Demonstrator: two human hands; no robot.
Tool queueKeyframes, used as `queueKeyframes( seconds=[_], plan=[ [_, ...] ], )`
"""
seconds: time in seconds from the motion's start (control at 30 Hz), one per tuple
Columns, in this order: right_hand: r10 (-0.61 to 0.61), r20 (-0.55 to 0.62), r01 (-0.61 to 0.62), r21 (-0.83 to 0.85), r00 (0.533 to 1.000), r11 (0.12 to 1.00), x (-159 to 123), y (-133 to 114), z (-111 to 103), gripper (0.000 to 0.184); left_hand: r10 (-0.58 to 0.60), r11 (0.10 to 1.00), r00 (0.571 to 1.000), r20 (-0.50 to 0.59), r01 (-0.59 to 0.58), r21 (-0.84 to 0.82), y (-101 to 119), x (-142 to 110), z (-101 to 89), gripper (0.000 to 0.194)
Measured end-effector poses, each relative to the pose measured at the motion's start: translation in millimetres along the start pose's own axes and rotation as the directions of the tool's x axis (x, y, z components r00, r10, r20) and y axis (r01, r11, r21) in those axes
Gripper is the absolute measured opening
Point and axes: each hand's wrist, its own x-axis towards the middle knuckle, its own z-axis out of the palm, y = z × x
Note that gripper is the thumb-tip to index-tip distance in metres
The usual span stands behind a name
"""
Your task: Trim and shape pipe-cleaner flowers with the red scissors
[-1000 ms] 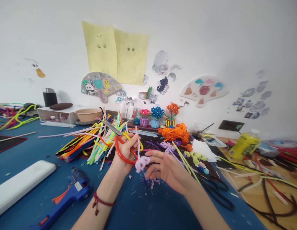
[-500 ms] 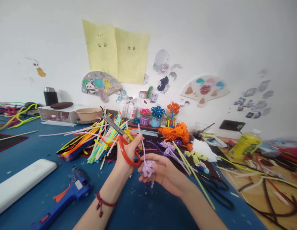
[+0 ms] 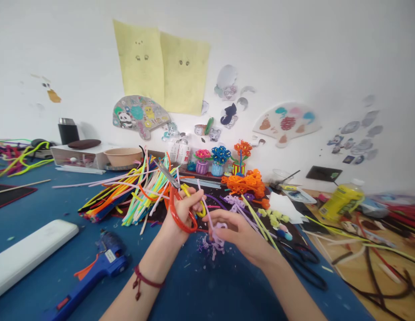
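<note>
My left hand (image 3: 184, 206) is closed around scissors (image 3: 168, 174) with one red and one yellow handle loop. Their blades point up and left, over the edge of a heap of coloured pipe cleaners (image 3: 149, 189). Just to the right, my right hand (image 3: 232, 232) grips a lilac pipe-cleaner flower (image 3: 219, 235) between curled fingers. The flower's stem rises past the left thumb; whether they touch I cannot tell. Small purple curled pieces (image 3: 204, 243) lie on the blue tabletop beneath the flower.
At left lie a blue glue gun (image 3: 107, 258) and a long white case (image 3: 33, 254). Black scissors (image 3: 303, 263) rest at right, near lilac flowers (image 3: 236, 203) and orange pieces (image 3: 246, 183). Small potted pipe-cleaner flowers (image 3: 218, 161) stand by the wall. A yellow bottle (image 3: 343, 200) is farther right.
My right hand has shifted slightly right with the flower, which has turned in the fingers. The scissors' blades have swung a little right and look closer together.
</note>
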Motion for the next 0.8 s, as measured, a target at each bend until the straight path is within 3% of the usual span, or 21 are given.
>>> queueKeyframes(
  seconds=[0.1, 0.27, 0.53, 0.67, 0.73, 0.8],
  plan=[
    [-0.002, -0.053, -0.003, -0.081, 0.999, 0.997, 2.3, 0.9, 5.1, 0.026, 0.115, 0.99, 0.99, -0.078, -0.108, 0.088, -8.0, -1.8, 2.0, 0.032],
    [-0.018, -0.223, -0.017, -0.153, 0.975, 0.988, 7.4, 6.9, 8.7, 0.026, 0.307, 0.922, 0.939, -0.156, -0.253, 0.292, -9.4, -3.1, 1.0, 0.026],
    [-0.164, -0.312, 0.056, -0.328, 0.936, 0.943, 5.9, 7.1, 14.7, 0.016, 0.47, 0.804, 0.873, -0.126, -0.365, 0.47, -8.4, -13.0, 6.0, 0.021],
    [-0.154, -0.34, 0.029, -0.348, 0.928, 0.937, 4.6, 7.1, 13.2, 0.02, 0.533, 0.72, 0.844, -0.063, -0.413, 0.558, -9.9, -15.3, 5.6, 0.016],
    [-0.148, -0.34, 0.032, -0.325, 0.929, 0.945, 4.2, 6.1, 10.4, 0.024, 0.532, 0.698, 0.846, -0.026, -0.422, 0.579, -8.8, -14.4, 4.4, 0.017],
    [-0.148, -0.321, 0.051, -0.293, 0.935, 0.955, 3.6, 4.3, 7.9, 0.026, 0.496, 0.73, 0.868, -0.026, -0.401, 0.553, -6.0, -12.7, 3.2, 0.019]
  ],
)
